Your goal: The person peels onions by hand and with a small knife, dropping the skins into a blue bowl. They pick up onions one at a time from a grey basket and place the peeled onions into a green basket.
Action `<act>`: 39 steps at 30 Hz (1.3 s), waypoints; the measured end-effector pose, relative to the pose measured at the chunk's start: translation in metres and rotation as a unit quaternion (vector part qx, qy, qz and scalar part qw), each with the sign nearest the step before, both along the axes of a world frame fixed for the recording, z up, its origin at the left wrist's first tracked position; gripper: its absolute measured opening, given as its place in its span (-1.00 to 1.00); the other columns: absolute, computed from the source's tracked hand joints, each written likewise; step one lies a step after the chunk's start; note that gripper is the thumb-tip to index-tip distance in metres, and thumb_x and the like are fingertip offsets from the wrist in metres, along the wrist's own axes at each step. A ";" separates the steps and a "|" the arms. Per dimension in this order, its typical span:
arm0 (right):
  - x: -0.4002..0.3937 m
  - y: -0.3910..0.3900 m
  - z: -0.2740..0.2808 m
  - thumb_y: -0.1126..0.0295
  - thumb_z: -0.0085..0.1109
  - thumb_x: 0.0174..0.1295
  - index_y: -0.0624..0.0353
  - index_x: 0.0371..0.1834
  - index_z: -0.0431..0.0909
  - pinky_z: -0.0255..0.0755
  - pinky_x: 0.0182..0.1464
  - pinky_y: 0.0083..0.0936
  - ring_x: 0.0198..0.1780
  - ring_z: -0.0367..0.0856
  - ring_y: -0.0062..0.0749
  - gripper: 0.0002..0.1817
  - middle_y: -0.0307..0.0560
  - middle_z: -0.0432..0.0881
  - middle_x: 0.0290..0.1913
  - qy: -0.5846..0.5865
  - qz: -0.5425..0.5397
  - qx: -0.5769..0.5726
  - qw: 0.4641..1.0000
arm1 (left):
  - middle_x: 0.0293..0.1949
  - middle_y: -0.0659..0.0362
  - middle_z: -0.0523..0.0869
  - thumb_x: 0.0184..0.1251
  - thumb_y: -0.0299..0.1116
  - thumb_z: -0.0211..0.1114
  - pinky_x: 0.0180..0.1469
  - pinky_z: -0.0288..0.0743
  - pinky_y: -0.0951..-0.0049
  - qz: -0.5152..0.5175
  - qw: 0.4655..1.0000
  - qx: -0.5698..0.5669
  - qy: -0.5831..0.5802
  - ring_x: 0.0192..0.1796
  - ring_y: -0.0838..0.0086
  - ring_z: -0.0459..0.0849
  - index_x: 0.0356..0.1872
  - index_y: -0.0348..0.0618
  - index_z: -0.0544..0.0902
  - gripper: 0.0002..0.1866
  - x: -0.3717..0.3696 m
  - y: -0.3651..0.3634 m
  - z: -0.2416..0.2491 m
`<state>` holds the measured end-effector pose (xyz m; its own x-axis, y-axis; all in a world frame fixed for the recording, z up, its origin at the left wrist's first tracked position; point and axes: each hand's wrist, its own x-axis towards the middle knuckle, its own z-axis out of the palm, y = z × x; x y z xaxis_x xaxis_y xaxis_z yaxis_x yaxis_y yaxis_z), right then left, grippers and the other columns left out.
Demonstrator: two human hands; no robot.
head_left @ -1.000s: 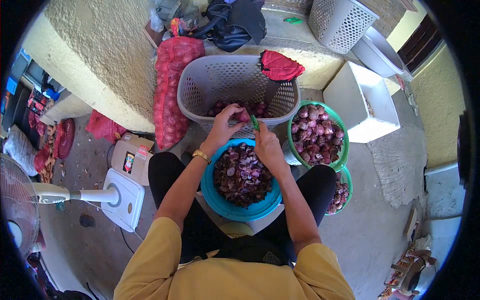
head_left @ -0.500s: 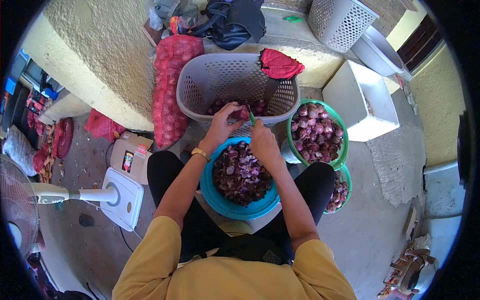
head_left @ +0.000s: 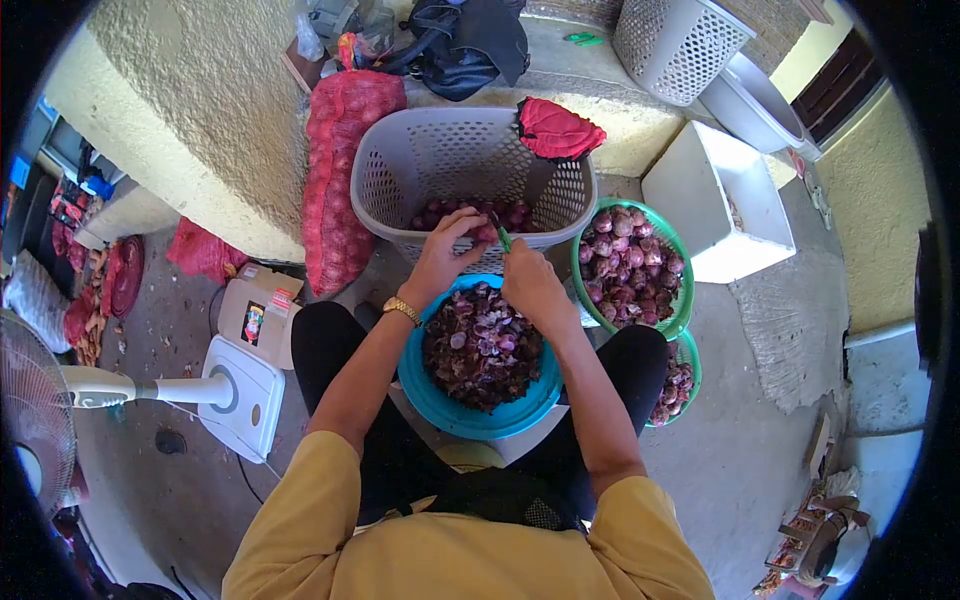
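Note:
My left hand (head_left: 446,250) is closed around a red onion (head_left: 484,232), held over the near rim of a grey laundry basket (head_left: 400,130). In my right hand (head_left: 532,280) is a small knife (head_left: 503,238) with a green handle, its blade against the onion. Directly below both hands, a blue basin (head_left: 420,385) holds a heap of onion skins and trimmings (head_left: 480,350). Red onions (head_left: 515,215) lie at the bottom of the laundry basket. Fingers partly hide the held onion.
Green baskets of onions (head_left: 632,265) stand at my right. A red mesh sack of onions (head_left: 340,180) leans beside the laundry basket. A white box (head_left: 710,200) is at the right, a standing fan (head_left: 240,390) at the left. A red cloth (head_left: 560,128) hangs over the basket rim.
Both hands stay over the basket rim with the onion and knife. The fingers and blade shift only slightly around the onion, and the view moves a little.

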<state>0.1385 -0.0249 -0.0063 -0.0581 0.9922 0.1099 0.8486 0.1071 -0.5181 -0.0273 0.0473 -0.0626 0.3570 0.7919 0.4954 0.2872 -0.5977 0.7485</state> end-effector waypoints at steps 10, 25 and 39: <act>0.007 0.026 0.005 0.45 -0.05 0.27 0.45 -0.18 0.47 0.44 0.00 0.11 -0.04 0.60 0.36 -0.77 0.48 0.61 -0.22 -0.032 0.025 -0.088 0.995 | 0.17 -0.04 0.59 0.10 -0.47 0.46 0.26 0.43 0.20 -0.001 1.000 0.005 0.012 0.24 0.09 0.54 0.08 -0.24 0.62 -0.54 0.000 0.002 0.000; -0.005 0.013 -0.021 0.40 -0.02 0.32 0.46 -0.21 0.42 0.46 -0.07 0.14 -0.13 0.61 0.39 -0.75 0.55 0.59 -0.26 0.020 0.004 -0.076 0.997 | 0.12 -0.02 0.62 0.10 -0.53 0.44 0.21 0.46 0.25 -0.022 0.999 -0.022 -0.019 0.18 0.10 0.59 0.04 -0.24 0.62 -0.57 -0.003 0.003 0.002; -0.001 -0.004 -0.033 0.42 -0.03 0.35 0.39 -0.22 0.36 0.50 -0.22 0.05 -0.26 0.64 0.27 -0.81 0.35 0.56 -0.37 0.019 0.020 -0.003 1.000 | 0.09 -0.05 0.67 0.10 -0.56 0.44 0.25 0.45 0.25 -0.028 0.999 -0.018 -0.012 0.22 0.09 0.59 -0.01 -0.31 0.60 -0.62 -0.002 0.005 0.004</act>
